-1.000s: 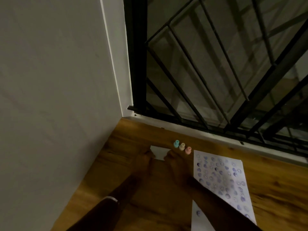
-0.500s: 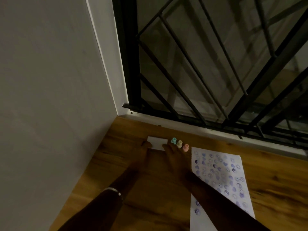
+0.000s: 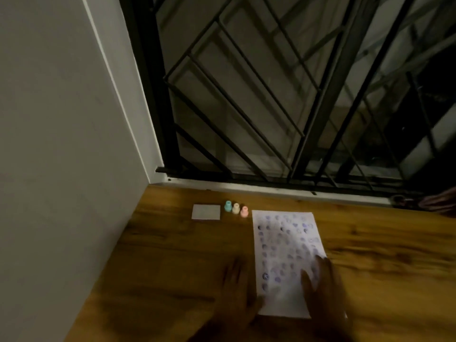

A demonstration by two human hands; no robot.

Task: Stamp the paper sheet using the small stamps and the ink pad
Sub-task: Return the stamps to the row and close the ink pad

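Now right hand (image 3: 322,290) flat, fingers spread, on paper sheet (image 3: 286,257); left hand (image 3: 238,296) open beside sheet's left edge.

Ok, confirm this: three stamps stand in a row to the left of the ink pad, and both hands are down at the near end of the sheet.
Wrong side. In the head view the three stamps stand in a row to the right of the ink pad, between it and the sheet. The rest holds: the left hand and right hand are down at the sheet's near end.

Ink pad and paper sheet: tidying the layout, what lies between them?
Head view: three small stamps stand in a row between the ink pad and paper sheet.
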